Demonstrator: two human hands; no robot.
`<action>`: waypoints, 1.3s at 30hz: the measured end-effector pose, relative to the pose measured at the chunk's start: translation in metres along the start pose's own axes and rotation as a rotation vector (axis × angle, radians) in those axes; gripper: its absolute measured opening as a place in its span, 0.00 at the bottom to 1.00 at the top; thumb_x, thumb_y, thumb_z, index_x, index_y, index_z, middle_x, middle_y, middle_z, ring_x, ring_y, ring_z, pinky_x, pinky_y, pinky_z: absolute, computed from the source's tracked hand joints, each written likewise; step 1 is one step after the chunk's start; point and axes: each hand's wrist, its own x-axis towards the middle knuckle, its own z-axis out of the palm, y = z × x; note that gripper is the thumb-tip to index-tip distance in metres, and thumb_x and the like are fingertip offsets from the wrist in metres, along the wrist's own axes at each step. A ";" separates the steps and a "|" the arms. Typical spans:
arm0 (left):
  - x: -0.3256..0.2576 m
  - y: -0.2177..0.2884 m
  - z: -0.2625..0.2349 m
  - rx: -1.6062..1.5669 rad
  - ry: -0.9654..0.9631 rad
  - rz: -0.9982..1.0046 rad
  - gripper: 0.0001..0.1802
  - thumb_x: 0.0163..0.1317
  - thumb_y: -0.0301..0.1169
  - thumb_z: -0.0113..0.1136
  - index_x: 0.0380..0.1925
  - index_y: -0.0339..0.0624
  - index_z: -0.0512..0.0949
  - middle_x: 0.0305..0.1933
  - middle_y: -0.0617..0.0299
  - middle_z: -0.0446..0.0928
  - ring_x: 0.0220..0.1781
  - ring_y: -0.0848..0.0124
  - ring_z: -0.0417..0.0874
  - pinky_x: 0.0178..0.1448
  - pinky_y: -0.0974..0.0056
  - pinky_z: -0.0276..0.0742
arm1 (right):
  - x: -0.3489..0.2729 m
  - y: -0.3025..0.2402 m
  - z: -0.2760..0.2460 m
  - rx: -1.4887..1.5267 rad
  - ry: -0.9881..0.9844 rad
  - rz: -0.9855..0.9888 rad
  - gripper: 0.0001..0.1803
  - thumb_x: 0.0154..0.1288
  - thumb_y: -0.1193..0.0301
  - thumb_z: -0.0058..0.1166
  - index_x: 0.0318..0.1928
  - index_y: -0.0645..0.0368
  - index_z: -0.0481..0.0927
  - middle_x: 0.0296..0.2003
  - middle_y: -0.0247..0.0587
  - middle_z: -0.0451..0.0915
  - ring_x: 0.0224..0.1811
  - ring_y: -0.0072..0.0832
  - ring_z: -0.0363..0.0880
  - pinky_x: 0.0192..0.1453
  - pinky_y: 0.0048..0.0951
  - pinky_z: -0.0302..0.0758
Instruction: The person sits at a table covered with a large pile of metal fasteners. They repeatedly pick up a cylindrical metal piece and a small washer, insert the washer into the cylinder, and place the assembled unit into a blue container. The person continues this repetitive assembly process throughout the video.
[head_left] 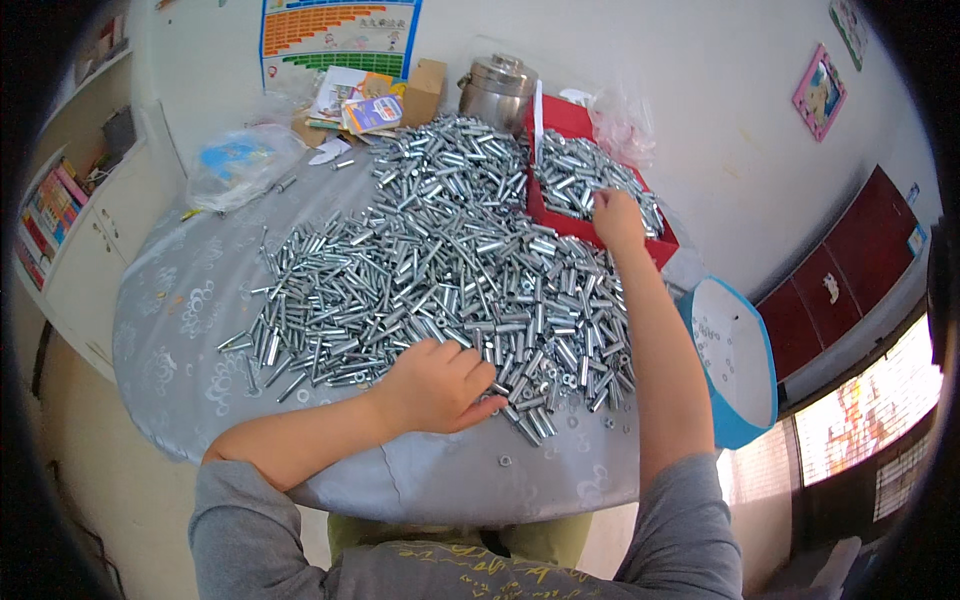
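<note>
A broad heap of shiny metal sleeves and rods covers the middle of the table. My left hand rests at the heap's near edge, fingers curled under and thumb pointing right; whatever they may hold is hidden. Farther off to the right, my right hand is over a red box filled with similar metal sleeves. Its fingers are bent closed above the pieces, and I cannot make out anything between them. Small nuts and washers lie loose by the table's near edge.
A grey cloth covers the round table. At the right edge sits a blue-rimmed white container with a few nuts inside. Behind the heap stand a steel pot, papers and a plastic bag. Shelves are at left.
</note>
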 end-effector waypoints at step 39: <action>0.003 -0.032 -0.015 -0.669 0.143 -0.627 0.37 0.59 0.64 0.33 0.35 0.37 0.73 0.18 0.54 0.69 0.21 0.59 0.73 0.26 0.61 0.64 | -0.172 -0.150 -0.038 1.071 -0.416 -0.355 0.10 0.69 0.70 0.37 0.45 0.62 0.65 0.33 0.49 0.75 0.36 0.41 0.77 0.40 0.32 0.71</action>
